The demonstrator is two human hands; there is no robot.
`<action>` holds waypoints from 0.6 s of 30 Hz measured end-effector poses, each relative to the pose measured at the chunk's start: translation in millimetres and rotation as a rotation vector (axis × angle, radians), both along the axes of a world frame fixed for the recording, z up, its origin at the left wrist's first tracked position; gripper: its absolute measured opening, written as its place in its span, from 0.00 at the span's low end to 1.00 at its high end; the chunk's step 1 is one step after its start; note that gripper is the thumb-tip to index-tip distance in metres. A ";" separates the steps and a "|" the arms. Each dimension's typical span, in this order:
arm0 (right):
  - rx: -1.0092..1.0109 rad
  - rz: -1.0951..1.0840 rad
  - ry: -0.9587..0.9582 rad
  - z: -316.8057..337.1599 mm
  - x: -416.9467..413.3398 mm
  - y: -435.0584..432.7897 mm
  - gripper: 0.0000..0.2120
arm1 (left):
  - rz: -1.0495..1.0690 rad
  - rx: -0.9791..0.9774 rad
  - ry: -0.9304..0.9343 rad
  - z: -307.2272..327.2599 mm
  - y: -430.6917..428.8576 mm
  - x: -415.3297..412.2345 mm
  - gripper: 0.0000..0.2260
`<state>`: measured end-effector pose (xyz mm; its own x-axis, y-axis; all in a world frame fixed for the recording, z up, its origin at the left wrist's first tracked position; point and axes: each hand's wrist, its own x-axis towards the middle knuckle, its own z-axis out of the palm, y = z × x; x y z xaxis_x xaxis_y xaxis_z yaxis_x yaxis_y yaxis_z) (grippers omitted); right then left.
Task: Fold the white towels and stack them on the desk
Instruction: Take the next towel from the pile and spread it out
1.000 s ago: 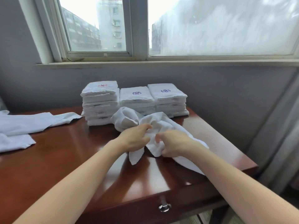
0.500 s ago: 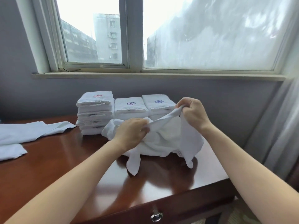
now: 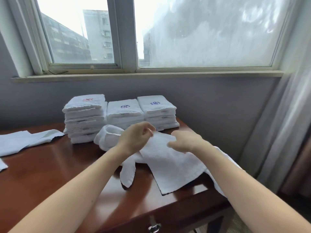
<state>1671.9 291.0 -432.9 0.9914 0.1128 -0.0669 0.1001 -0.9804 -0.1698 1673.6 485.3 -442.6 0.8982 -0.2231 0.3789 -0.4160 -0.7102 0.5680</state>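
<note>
A rumpled white towel [image 3: 170,165] lies on the brown desk [image 3: 50,174], one flat part spread toward the front right edge and a bunched part [image 3: 107,137] at its left. My left hand [image 3: 136,137] pinches the towel's far edge with curled fingers. My right hand [image 3: 185,142] is just to its right, low over the cloth, thumb and fingers closed on the same edge. Behind them stand three stacks of folded white towels: a tall left one [image 3: 84,115], a middle one [image 3: 124,113] and a right one [image 3: 158,111].
More unfolded white towels [image 3: 25,142] lie at the desk's left end. A grey wall and window sill [image 3: 151,75] rise behind the stacks. A curtain [image 3: 286,132] hangs at the right. A metal drawer handle [image 3: 154,226] shows below the desk's front edge.
My right hand, which had lifted a towel corner up and to the right, has come down; the towel now lies spread on the desk. My left hand kept its grip and moved little.
</note>
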 end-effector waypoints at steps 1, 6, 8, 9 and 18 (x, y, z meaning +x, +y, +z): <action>0.004 0.009 -0.042 -1.1 3.1 4.5 0.19 | 0.068 0.124 -0.087 -0.1 9.4 2.7 0.12; 0.204 0.044 0.082 -4.6 12.0 35.1 0.41 | 0.231 0.518 -0.022 -15.9 40.8 18.2 0.30; 0.178 0.049 0.136 -15.5 15.6 43.7 0.42 | 0.242 0.540 0.149 -24.5 48.5 19.3 0.42; 0.127 0.054 0.125 -22.4 19.0 47.6 0.37 | 0.242 0.571 0.189 -27.8 52.4 19.5 0.46; 0.296 0.224 -0.049 -43.4 32.2 85.6 0.08 | 0.221 0.578 0.366 -18.4 82.9 1.3 0.41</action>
<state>1704.2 376.7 -476.3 0.9412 0.3345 0.0478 0.3214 -0.8423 -0.4327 1674.9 568.1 -461.0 0.9923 -0.0954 -0.0788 -0.0827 -0.9851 0.1508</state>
